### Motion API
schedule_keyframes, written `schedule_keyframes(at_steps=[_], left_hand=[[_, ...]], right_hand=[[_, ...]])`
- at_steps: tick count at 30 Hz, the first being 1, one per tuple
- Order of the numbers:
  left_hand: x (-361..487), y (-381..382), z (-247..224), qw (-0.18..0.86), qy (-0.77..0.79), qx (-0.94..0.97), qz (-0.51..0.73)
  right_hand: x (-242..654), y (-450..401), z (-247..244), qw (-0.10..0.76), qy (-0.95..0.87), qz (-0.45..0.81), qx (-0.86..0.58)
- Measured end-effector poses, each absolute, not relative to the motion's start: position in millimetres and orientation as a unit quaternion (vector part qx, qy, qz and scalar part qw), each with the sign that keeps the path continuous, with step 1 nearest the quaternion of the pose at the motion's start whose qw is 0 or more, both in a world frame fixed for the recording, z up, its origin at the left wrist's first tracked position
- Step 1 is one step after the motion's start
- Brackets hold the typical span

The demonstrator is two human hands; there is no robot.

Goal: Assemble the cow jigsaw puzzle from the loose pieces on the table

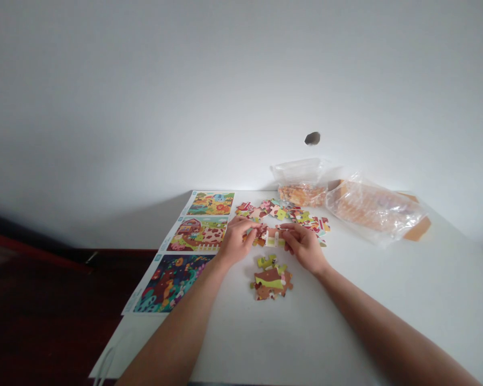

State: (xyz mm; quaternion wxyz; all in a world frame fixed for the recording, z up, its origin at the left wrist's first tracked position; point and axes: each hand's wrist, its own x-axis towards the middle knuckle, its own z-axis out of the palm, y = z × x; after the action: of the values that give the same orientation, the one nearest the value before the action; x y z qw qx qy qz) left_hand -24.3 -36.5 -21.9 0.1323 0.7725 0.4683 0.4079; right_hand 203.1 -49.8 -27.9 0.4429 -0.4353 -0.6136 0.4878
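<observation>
My left hand (236, 239) and my right hand (305, 247) face each other over the white table. Between them is a puzzle piece (274, 238) with a white fence on brown and green. My right thumb and fingers are closed on its right end. My left thumb and index finger pinch at a dark red and brown puzzle piece (261, 231) at its left side; the exact contact is partly hidden. Nearer to me lies a joined cluster of puzzle pieces (269, 281), brown and green. Loose puzzle pieces (279, 213) lie spread just behind my hands.
A sheet with three printed pictures (199, 233) lies along the table's left edge, partly under my left forearm. At the back stand a clear bag of orange pieces (301, 193) and a larger clear bag (376, 209) over orange card. The white wall (241, 96) has a hole.
</observation>
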Motion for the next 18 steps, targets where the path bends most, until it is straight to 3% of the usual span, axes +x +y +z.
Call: schedule_keyframes(at_steps=[7,11,18], left_hand=[[-28.3,-36.2,-27.6,0.053,0.529,0.807,0.257],[-31.4,-32.9,-35.2,0.051,0.542,0.797,0.263],[-34.1,-28.0,-39.5,0.061,0.556,0.775,0.294]], right_hand=[[202.1,-49.1,-27.8,0.446,-0.595,0.507,-0.436],[201.8,-53.0,-22.0,0.402,-0.625,0.478,-0.470],[206.8,-54.7,-14.2,0.290,-0.783,0.231,-0.500]])
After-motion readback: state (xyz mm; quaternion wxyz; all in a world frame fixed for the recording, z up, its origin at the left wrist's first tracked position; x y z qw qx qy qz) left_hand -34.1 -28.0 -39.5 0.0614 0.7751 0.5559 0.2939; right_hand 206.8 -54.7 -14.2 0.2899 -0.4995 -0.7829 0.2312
